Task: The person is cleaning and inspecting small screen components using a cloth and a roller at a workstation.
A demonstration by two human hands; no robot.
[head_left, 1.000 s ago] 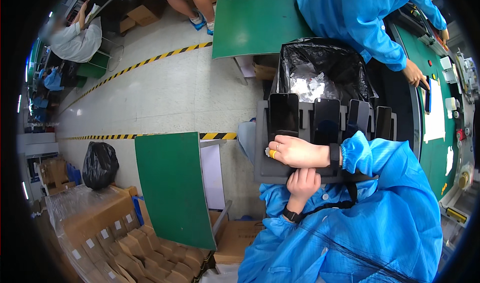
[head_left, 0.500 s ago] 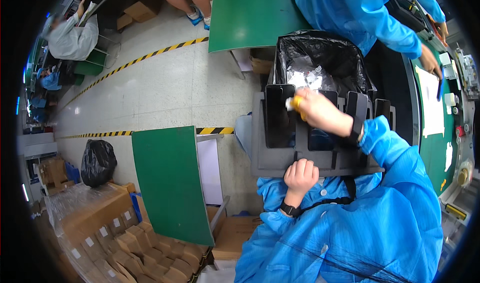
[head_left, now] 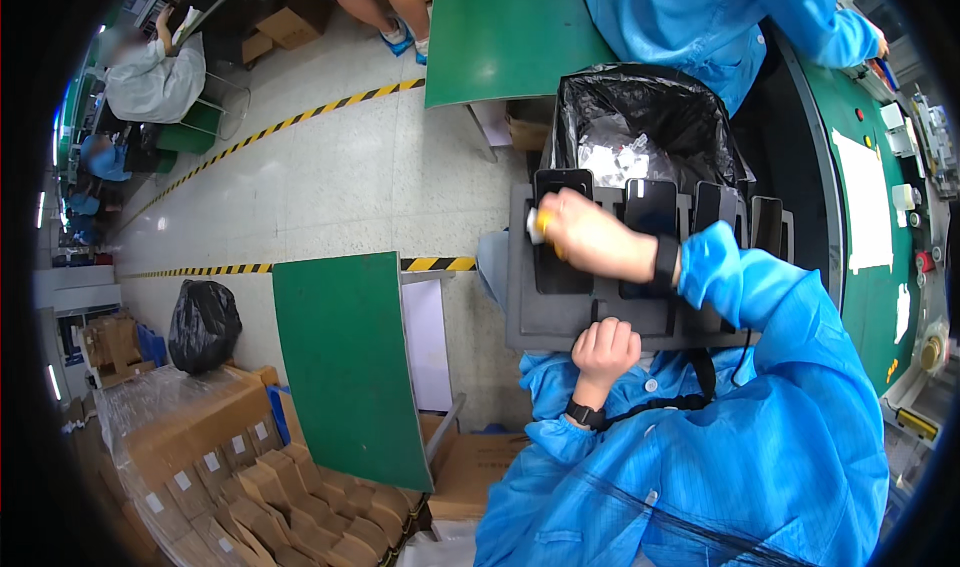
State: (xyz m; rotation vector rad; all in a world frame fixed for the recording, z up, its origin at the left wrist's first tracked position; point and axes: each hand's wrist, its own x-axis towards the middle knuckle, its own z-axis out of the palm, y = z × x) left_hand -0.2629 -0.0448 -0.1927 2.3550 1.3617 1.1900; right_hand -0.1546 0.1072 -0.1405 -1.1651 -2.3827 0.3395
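A dark grey foam tray [head_left: 555,319] with slots stands before me, holding several black phones side by side. Over the leftmost phone [head_left: 563,280], my right hand [head_left: 597,242] is closed around a small yellow tool [head_left: 543,221] with a white end. That white end is near the phone's left edge; blur hides whether it touches. The second phone [head_left: 650,205] is partly covered by my right wrist. My left hand [head_left: 607,352] has its fingers curled over the tray's near edge; its thumb is hidden.
Beyond the tray stands a bin lined with a black bag [head_left: 690,117], with white scraps inside. Green tables [head_left: 340,367] are at left and far. On the right is a green workbench [head_left: 850,117], where a person in blue leans. Cartons [head_left: 200,417] and a black bag lie lower left.
My right hand has moved left with the yellow tool, from the leftmost phone's right side to its left edge. The left hand stays on the tray. The co-worker's arm has drawn back from the bench.
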